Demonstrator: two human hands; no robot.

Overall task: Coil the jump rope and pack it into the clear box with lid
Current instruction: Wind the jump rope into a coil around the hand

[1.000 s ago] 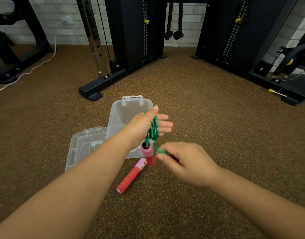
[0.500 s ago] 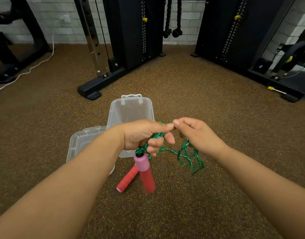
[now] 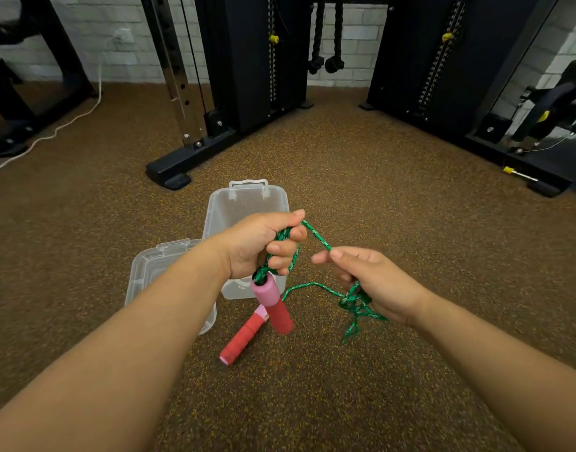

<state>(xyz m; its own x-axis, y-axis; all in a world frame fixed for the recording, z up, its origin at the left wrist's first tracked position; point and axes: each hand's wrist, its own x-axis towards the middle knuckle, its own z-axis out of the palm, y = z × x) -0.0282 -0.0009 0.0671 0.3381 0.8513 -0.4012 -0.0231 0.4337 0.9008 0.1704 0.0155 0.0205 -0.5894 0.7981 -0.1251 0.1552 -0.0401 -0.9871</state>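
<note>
Coiling in progress; rope not yet boxed.

Nearest, one red handle [image 3: 242,340] lies on the floor. The right hand [image 3: 374,282], grip closed on the green rope [image 3: 317,236], has drawn away from the left hand [image 3: 263,246] since half a second ago, pulling a strand taut. The left grip clamps the coils, the second handle [image 3: 272,303] dangling. Beyond, the clear box [image 3: 247,203] stands open, its lid [image 3: 156,272] alongside.

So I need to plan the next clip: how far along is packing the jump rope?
Done: clear box open, lid beside it. In hand: left hand grips green rope loops, right hand pinches slack. Left: finish coiling, gather floor handle, pack, close.
</note>
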